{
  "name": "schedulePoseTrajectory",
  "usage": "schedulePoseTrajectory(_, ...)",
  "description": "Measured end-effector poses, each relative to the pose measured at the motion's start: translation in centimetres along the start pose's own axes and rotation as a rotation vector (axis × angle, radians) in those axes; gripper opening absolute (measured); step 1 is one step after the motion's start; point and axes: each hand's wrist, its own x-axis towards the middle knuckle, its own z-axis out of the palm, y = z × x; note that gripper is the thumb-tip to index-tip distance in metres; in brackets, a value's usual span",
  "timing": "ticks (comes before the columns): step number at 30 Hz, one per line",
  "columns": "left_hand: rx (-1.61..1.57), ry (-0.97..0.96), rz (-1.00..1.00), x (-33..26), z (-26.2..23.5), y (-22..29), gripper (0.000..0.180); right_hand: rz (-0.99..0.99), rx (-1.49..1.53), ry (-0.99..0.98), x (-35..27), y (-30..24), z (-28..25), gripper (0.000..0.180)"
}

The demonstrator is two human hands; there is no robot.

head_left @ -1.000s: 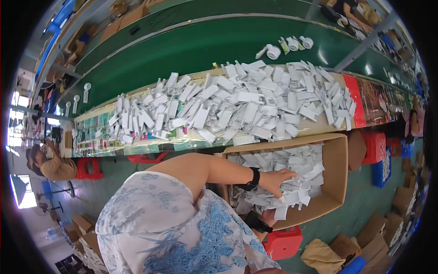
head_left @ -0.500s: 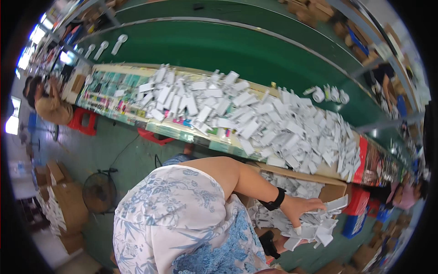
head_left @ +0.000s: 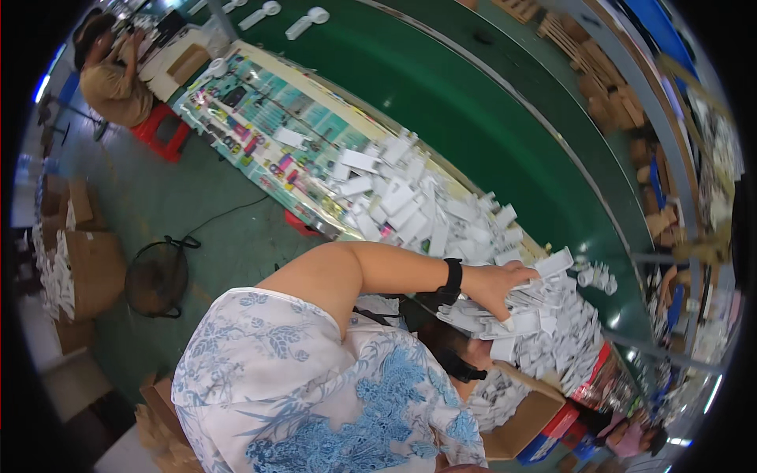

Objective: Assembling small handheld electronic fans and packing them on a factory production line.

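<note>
My left hand (head_left: 493, 288), with a black band at the wrist and a white wrap on the thumb, grips a bunch of white plastic parts (head_left: 530, 298) from above, fingers spread over them. Lower down, my right hand (head_left: 478, 352), also with a black wristband, supports the same bunch; its fingers are mostly hidden. The parts are slim, shallow, tray-like pieces. They are over the near edge of a big heap of similar white parts (head_left: 406, 209) on the bench, and I cannot tell exactly where bunch and heap part.
Below my hands stands an open cardboard box (head_left: 540, 410) with more white parts inside. A green conveyor belt (head_left: 441, 118) runs behind the bench. Left are a standing fan (head_left: 158, 276), a seated person (head_left: 114, 79) on a red stool (head_left: 162, 132), and cartons (head_left: 91, 268).
Both hands have lifted the bunch of white plastic parts from above the cardboard box up to the heap on the bench. My view has turned, tilting the bench.
</note>
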Motion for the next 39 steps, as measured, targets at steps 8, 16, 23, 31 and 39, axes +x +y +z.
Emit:
schedulePoseTrajectory(8, 0.088, 0.441, -0.145, -10.5, -13.4, -0.6, 0.098, 0.147, -0.111, -0.367, 5.0, 7.1, 16.5, 0.054)
schedulePoseTrajectory(16, 0.078, 0.648, -0.237, -15.8, -19.1, -2.1, 0.095, 0.519, 0.098, -0.457, 5.3, 10.9, 24.9, 0.052)
schedulePoseTrajectory(23, 0.119, 0.847, -0.221, -17.7, -19.3, -4.8, 0.094, 0.604, 0.091, -0.576, 4.9, 10.7, 30.7, 0.047)
schedulePoseTrajectory(31, -0.139, 1.525, -0.293, -23.7, -19.4, -10.9, 0.1, 0.941, -0.184, -1.033, 6.2, 17.5, 39.8, 0.053)
schedulePoseTrajectory(39, -0.137, 1.817, -0.404, -27.1, -21.9, -17.2, 0.079, 0.829, -0.652, -1.269, 8.2, 24.2, 46.7, 0.067)
